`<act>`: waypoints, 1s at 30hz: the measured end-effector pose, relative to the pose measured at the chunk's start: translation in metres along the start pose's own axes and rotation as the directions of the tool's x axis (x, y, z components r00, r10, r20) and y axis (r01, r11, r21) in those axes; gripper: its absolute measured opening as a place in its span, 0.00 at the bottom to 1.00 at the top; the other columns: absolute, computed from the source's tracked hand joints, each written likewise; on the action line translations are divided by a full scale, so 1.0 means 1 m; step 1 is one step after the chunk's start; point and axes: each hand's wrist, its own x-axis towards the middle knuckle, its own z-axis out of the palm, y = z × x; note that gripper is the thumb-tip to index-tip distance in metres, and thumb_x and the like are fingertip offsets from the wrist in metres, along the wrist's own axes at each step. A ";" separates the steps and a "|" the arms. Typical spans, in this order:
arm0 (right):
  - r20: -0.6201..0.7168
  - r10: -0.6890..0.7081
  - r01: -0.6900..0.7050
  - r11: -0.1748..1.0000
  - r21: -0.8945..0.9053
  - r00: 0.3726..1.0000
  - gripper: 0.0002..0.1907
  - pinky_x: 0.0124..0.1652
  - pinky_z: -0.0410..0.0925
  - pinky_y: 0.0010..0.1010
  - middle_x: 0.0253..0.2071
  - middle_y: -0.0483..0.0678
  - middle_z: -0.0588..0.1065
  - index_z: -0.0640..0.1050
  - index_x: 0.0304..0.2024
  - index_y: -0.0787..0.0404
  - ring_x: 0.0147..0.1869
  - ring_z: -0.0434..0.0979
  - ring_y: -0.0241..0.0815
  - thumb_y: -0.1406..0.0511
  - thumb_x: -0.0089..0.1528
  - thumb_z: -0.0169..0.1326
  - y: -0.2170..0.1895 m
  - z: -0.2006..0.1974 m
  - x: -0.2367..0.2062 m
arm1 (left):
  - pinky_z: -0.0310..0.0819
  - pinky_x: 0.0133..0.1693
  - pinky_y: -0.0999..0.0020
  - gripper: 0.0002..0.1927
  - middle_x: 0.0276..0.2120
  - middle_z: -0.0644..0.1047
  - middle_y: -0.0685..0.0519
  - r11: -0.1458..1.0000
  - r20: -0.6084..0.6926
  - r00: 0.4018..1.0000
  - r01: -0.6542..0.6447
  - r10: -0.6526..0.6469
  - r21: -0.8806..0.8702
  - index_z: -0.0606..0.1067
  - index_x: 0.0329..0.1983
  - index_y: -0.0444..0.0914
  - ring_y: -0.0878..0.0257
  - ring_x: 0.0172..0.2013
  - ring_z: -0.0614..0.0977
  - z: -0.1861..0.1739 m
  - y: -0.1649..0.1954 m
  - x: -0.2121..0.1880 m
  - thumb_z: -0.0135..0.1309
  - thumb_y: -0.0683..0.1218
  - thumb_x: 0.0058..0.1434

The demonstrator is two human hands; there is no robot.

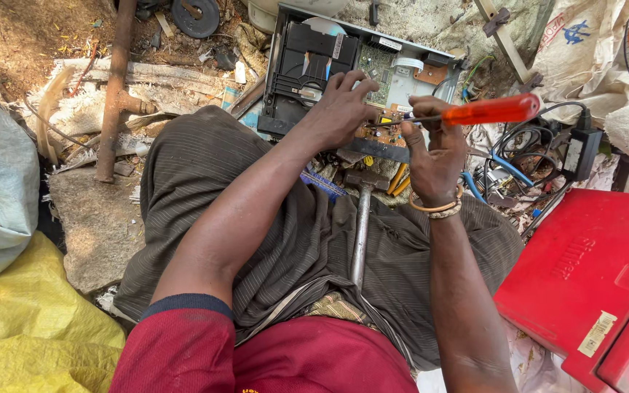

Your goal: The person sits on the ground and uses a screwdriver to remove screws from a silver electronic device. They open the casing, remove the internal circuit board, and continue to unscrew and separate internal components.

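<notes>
Near cam: R hand (pixel 437 156) clamped on orange-handled screwdriver (pixel 475 113), shaft lying horiz., tip pointing left at circuit board (pixel 387 131). L hand (pixel 340 109) pressed flat on disc player chassis (pixel 307 69), fingers spread, nearer to tip.

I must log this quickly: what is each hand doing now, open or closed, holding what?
Left hand: open, fingers spread, pressing on the opened disc player.
Right hand: closed on the orange-handled screwdriver.
</notes>
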 end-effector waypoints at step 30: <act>-0.334 0.314 -0.114 0.858 0.501 0.889 0.14 0.61 0.77 0.40 0.50 0.58 0.80 0.74 0.53 0.69 0.58 0.83 0.50 0.78 0.66 0.58 0.023 -0.077 -0.127 | 0.72 0.57 0.53 0.07 0.48 0.77 0.46 0.973 -0.064 0.985 -0.146 0.160 0.180 0.73 0.47 0.36 0.53 0.54 0.78 -0.036 0.012 -0.006 0.50 0.38 0.67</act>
